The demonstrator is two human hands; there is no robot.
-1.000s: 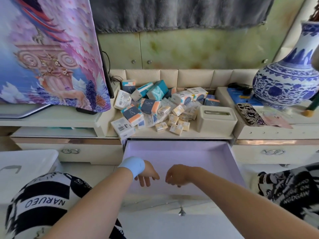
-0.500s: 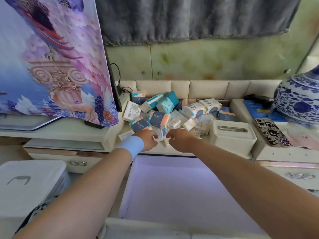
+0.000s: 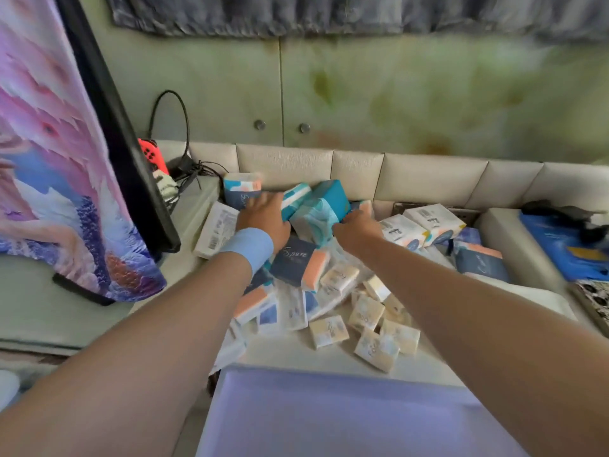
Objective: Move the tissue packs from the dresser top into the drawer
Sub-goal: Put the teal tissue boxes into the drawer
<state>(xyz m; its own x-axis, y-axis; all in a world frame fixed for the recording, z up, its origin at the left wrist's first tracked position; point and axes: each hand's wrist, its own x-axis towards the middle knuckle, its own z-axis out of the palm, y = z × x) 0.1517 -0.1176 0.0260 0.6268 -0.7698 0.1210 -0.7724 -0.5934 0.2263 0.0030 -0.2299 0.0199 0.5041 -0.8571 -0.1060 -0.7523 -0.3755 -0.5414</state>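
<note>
A: Your left hand [image 3: 263,219], blue wristband [image 3: 247,247] at the wrist, reaches the back of the heap. Its grip is wide, with the fingers laid along the left side of the teal packs [image 3: 321,206].

B: Your right hand [image 3: 357,229] meets those same teal packs from the right. Its fingers are hidden behind them, so I cannot tell how wide that grip is. The teal packs sit between your two hands, on top of the heap.

A: Around them, the other tissue packs [image 3: 293,308] crowd the desk [image 3: 280,352]. A navy-and-peach pack [image 3: 298,262] lies just below your left hand and white packs [image 3: 421,222] lie beside your right. Small cream packs [image 3: 365,313] are scattered toward the front edge.

B: The drawer [image 3: 329,417] stands open below that edge, its lilac floor showing between your forearms.

A: Far left, a patterned cloth [image 3: 49,159] hangs over a black-framed screen. A red controller [image 3: 153,156] and a black cable [image 3: 174,120] sit behind it.
</note>
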